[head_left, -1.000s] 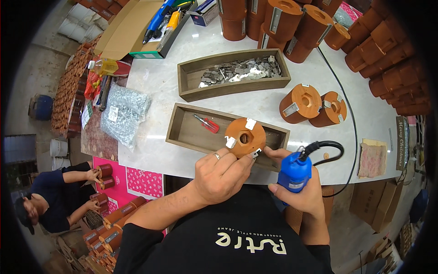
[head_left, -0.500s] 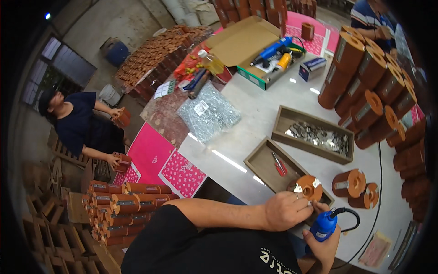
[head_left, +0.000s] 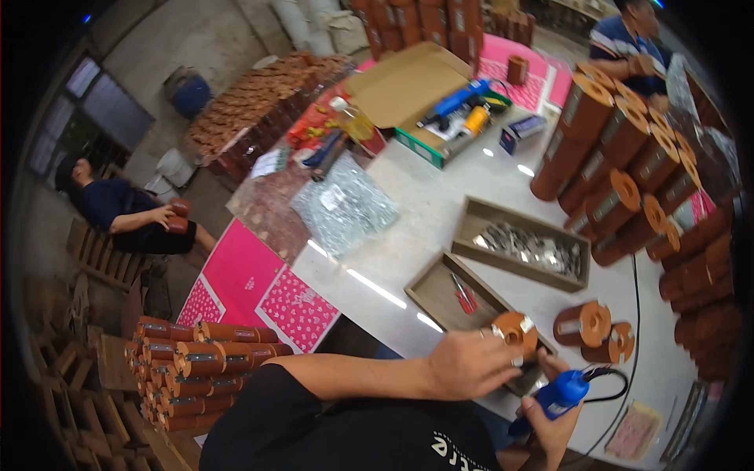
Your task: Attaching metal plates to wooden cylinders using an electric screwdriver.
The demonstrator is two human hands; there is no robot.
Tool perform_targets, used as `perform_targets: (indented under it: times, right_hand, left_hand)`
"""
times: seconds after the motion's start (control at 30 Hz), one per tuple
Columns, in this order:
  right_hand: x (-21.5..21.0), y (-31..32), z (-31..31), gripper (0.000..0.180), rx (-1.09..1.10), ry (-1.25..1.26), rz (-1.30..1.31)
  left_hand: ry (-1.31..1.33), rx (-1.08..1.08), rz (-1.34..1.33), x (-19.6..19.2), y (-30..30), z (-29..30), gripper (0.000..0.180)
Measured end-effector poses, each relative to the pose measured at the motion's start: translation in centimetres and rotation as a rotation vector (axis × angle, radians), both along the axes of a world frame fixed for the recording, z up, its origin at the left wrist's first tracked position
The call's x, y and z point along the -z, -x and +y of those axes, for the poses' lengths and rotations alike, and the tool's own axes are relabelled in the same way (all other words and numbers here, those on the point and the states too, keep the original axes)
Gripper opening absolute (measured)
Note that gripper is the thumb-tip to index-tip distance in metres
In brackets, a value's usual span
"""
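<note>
My right hand [head_left: 554,432] is wrapped round a blue electric screwdriver [head_left: 561,396] with a black cord curling from its top end. Its other end points down past my hand and is partly hidden. Just to the left, my left hand [head_left: 471,363] has its fingers bent together beside a brown ring-shaped block [head_left: 514,331]. A small shiny piece shows at its fingertips, too small to name. This block sits at the near end of an open wooden tray [head_left: 428,284], which also holds a red-handled screwdriver [head_left: 465,297].
A second tray [head_left: 463,228] holds small metal parts. Two brown blocks [head_left: 581,323] stand to the right, with tall stacks [head_left: 616,200] behind. Beyond lie a bubble-wrap packet [head_left: 345,208] and an open tool box [head_left: 420,149]. More blocks [head_left: 212,357] are piled at left. Two other people are nearby.
My left hand's fingers have loosened from a tighter fist beside the block. The person at left has shifted and turned, bringing blocks together. The whole view has tilted slightly.
</note>
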State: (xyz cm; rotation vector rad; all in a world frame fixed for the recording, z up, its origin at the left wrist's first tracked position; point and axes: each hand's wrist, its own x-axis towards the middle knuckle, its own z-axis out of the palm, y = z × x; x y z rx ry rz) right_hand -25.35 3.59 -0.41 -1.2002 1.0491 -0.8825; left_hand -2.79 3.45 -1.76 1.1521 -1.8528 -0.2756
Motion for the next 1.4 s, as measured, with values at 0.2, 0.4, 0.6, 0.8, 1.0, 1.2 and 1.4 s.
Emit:
perform_targets:
  times: [0.2, 0.4, 0.6, 0.8, 1.0, 1.2, 1.4]
  right_hand:
    - [-2.1, 1.4, 0.0, 0.062, 0.249, 0.159, -0.263]
    - [-3.2, 4.4, -0.5, 0.044, 0.265, 0.310, -0.796]
    - [-5.5, 4.1, -0.3, 0.029, 0.219, 0.339, -0.843]
    - [-6.4, 2.7, -1.1, 0.032, 0.133, 0.329, -0.915]
    - [-7.3, 1.7, -1.8, 0.033, 0.101, 0.405, -0.934]
    - [-8.7, 0.7, -2.1, 0.032, 0.112, 0.520, -0.885]
    - [-10.0, -0.7, -1.8, 0.029, 0.176, 0.490, -0.859]
  left_hand:
    - [-1.081, 0.302, 0.938, -3.4, -3.6, 1.1, 0.025]
    - [-1.533, 0.435, 1.080, -2.5, -2.4, 3.0, 0.023]
    - [-1.625, 0.426, 1.098, -0.9, -1.3, 2.8, 0.011]
    - [-1.442, 0.594, 1.205, 0.5, -0.8, 3.9, 0.021]
    - [-1.417, 0.526, 1.280, 0.0, -1.3, 3.5, 0.021]
    - [-1.267, 0.554, 1.440, -0.3, -0.5, 3.1, 0.022]
    - [-1.261, 0.580, 1.460, -0.8, -0.9, 3.2, 0.024]
